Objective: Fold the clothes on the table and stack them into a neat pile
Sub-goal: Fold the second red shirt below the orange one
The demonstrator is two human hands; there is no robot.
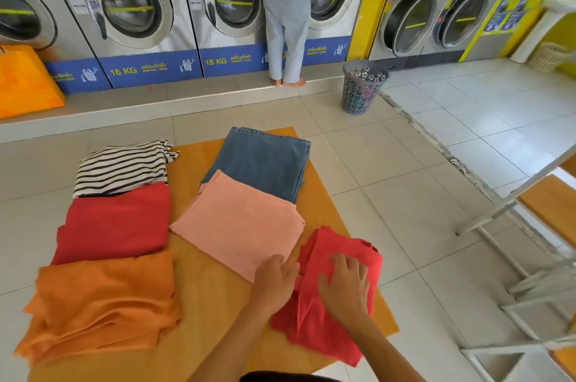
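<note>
Nearest to us, our two hands rest side by side on a crumpled bright red cloth garment (327, 319) at the near right corner of the yellow-orange wooden desk (205, 294). Our right hand (346, 283) lies flat on top of the red garment with fingers spread and straight, pressing it down. Our left hand (274, 280) sits just beside it, fingers relaxed, touching the garment's left edge where it meets the corner of a folded pale pink cloth garment (240, 225). Neither hand is curled around anything.

To the left, at the near left of the desk, lies a folded orange cloth garment (103, 303), its layers slightly loose at the edges. Just beyond it, touching, is a folded dark red cloth garment (115, 222), and beyond that a folded black-and-white striped cloth top (124, 166). These three form a row along the left side.

In the middle, the pink garment partly overlaps a folded pair of blue denim jeans (265, 160) at the far edge of the desk.

Past the desk is a white tiled floor (405, 163). A grey perforated plastic laundry basket (363, 87) stands on it. Farther still, a person in pale jeans and a black top (286, 23) stands barefoot on a raised step, facing a row of silver front-loading washing machines (134, 7). A large orange bag (25, 82) sits on the step at far left
</note>
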